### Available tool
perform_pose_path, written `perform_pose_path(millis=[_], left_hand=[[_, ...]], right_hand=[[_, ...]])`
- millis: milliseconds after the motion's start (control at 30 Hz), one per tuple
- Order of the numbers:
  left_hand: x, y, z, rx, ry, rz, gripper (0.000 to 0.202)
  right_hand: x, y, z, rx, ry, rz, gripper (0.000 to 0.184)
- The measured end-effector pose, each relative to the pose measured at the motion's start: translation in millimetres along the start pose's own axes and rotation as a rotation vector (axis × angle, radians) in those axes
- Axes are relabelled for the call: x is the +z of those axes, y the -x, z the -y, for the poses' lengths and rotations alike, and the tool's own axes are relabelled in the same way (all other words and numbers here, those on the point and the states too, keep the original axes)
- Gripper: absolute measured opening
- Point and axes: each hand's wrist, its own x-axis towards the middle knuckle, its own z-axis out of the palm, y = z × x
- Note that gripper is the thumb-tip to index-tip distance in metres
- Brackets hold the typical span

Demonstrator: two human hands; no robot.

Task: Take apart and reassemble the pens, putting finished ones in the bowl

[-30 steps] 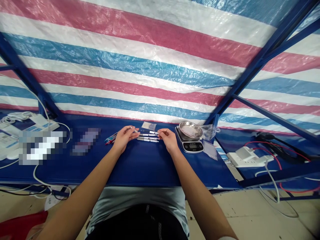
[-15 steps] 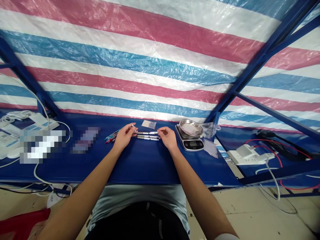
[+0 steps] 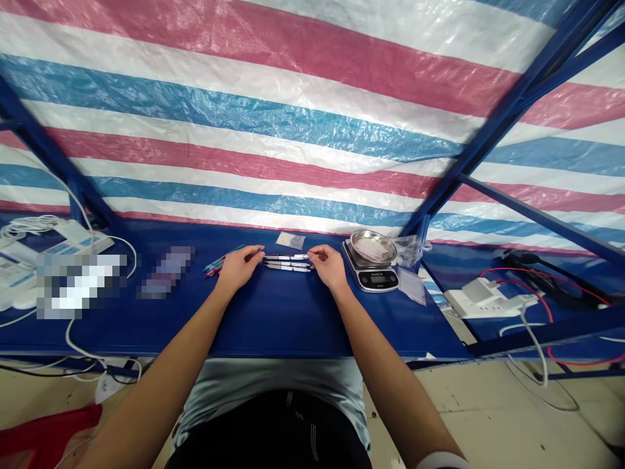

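Note:
Several white-and-dark pens point(image 3: 287, 266) lie side by side on the blue table, stretching between my hands. My left hand point(image 3: 239, 268) pinches the left end of the upper pens, with its thumb and forefinger close together. At their right end, my right hand point(image 3: 329, 266) holds the tip of an upper pen between thumb and fingers. Coloured pens point(image 3: 213, 268) with red and blue parts lie left of my left hand, partly covered by it. Just behind the row is a small clear bag point(image 3: 291, 240) with pale contents.
A kitchen scale point(image 3: 377, 280) carrying a metal bowl point(image 3: 374, 245) stands to the right, with clear plastic bags point(image 3: 411, 285) beside it. White power strips point(image 3: 483, 299) and cables lie at far right. More white devices point(image 3: 83, 241) and cords sit at left. Striped sheeting hangs behind.
The fingers of my left hand have come down onto the pen ends, and the pens lie closer together. My right hand stays at their right end.

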Motion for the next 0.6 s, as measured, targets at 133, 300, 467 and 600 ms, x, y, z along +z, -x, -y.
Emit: perform_pose_path(millis=[133,300,467,600], left_hand=[[0.1,2,-7,0.010,0.042,-0.032,0.025],[-0.8,2,-8,0.020,-0.096,-0.051,0.021],[0.6,1,0,0.026,0.029,-0.085,0.028],[5.6,0,-2,-0.113,0.336,-0.052,0.042]], right_hand=[[0,-1,-3,-0.009,0.024,0.000,0.024],[0,-1,-4,-0.032,0.046,0.006,0.021],[-1,-1,-4,-0.030,0.040,0.012,0.020],[-3,-1,-4,-0.065,0.130,0.013,0.015]])
